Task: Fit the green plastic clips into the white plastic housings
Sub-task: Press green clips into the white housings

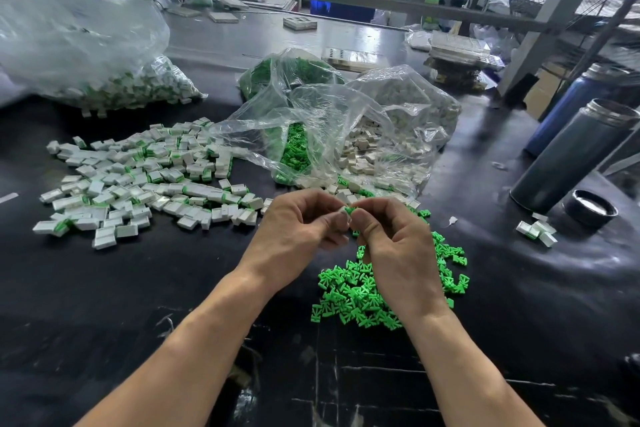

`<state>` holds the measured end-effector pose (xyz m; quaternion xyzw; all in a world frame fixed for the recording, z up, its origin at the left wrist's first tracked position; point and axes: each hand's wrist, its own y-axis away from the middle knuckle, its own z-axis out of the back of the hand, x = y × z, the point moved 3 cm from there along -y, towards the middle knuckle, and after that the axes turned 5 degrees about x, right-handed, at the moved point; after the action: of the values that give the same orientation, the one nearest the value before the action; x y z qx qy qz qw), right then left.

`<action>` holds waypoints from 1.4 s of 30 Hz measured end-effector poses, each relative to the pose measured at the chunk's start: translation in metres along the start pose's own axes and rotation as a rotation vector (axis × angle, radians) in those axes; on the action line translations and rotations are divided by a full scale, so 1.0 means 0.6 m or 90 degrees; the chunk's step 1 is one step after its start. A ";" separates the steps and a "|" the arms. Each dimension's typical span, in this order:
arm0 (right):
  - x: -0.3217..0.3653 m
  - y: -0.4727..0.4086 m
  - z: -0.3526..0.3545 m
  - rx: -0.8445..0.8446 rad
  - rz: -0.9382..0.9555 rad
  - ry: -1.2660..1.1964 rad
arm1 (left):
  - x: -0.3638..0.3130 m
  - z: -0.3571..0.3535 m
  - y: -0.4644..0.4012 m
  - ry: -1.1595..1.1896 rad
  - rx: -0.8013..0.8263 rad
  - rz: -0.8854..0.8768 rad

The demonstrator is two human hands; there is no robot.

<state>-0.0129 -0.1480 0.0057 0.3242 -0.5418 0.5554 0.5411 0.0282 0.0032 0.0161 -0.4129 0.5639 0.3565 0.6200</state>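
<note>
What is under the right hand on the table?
Under the right hand lies a loose pile of green clips on the black table. The hand and wrist cover the pile's middle, so what lies there cannot be seen.

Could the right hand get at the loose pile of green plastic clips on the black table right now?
Probably yes. The loose pile of green plastic clips lies uncovered on the black table, directly beneath the right hand. But that hand is pinching a green clip against the left hand, so it would first need to finish or let go.
</note>
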 end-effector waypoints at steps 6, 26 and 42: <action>0.000 0.002 -0.003 -0.020 0.009 0.091 | 0.003 0.001 -0.003 0.015 -0.028 0.017; 0.014 0.011 -0.003 -0.032 -0.018 0.218 | 0.003 0.003 0.004 -0.180 -0.045 -0.045; 0.010 0.012 -0.004 -0.032 -0.071 0.194 | -0.007 0.002 0.004 -0.303 -0.004 -0.090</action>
<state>-0.0205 -0.1429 0.0089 0.2523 -0.4483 0.5535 0.6550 0.0260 0.0052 0.0198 -0.3578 0.3702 0.4011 0.7576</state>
